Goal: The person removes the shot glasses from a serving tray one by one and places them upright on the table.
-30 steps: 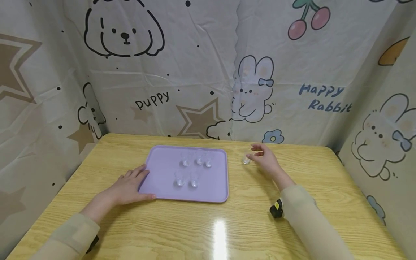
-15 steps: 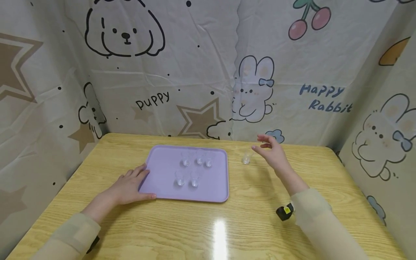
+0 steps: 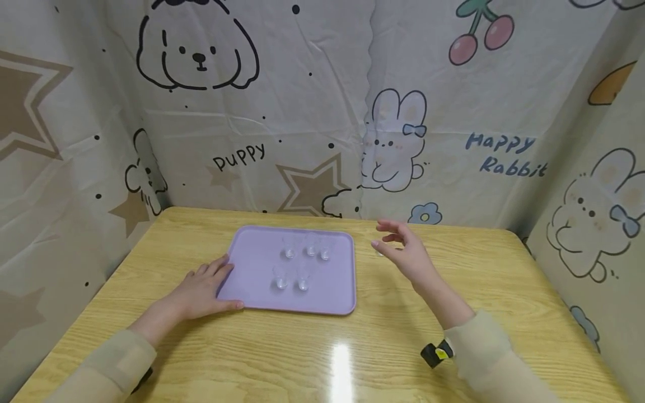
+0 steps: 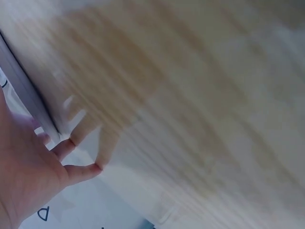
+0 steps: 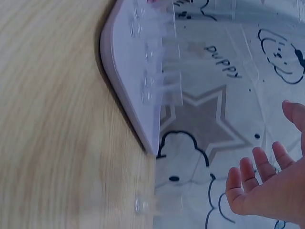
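Observation:
A light purple tray (image 3: 247,291) lies on the wooden table with several small clear cups (image 3: 303,281) standing on it in two rows. My left hand (image 3: 204,291) rests at the tray's left side, fingers spread along the edge and thumb by the front corner. To the right of the tray, one more clear cup (image 5: 157,204) stands upright on the table; in the head view my right hand (image 3: 408,254) mostly hides it. The right hand hovers there with relaxed, parted fingers, and the right wrist view shows it apart from the cup.
The wooden table (image 3: 282,352) reaches back to a printed cloth (image 3: 307,112) that hangs behind it and along both sides. A black wrist camera (image 3: 435,354) sits under the right sleeve.
My right hand drew back up and right from the lone cup, then came left again in front of it. That cup stays put. The left hand keeps its place on the tray.

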A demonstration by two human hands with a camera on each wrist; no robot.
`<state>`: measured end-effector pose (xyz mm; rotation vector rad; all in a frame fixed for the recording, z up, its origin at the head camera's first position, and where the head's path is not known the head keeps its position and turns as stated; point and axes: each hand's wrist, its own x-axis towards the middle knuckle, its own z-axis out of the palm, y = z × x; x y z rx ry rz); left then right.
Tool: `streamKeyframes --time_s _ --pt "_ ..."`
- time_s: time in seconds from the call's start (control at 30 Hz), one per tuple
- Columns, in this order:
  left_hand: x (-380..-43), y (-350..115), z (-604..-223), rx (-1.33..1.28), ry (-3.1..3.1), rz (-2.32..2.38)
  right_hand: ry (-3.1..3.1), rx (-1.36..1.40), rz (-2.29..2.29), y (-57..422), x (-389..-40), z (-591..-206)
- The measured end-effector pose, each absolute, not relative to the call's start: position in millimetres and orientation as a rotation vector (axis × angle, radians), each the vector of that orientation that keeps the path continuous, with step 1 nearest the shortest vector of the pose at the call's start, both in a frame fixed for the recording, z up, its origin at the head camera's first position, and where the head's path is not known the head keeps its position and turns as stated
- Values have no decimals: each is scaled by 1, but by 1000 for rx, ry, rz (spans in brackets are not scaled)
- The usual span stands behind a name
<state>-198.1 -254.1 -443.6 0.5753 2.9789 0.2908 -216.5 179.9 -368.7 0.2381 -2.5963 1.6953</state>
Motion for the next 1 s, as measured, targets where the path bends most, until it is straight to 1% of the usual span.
streamKeyframes --time_s 0.27,0.47,0.77,1.0 --pt "-198 -254 -449 595 2999 298 -2613 292 1779 155 -197 -374" --pt "-197 -255 -453 596 3017 300 -2614 348 1843 129 -190 -386" --pt "-196 -256 -456 629 3022 318 -2621 419 1901 98 -190 -413" --pt "-196 -256 -456 647 3004 362 -2655 458 1901 84 -201 -431"
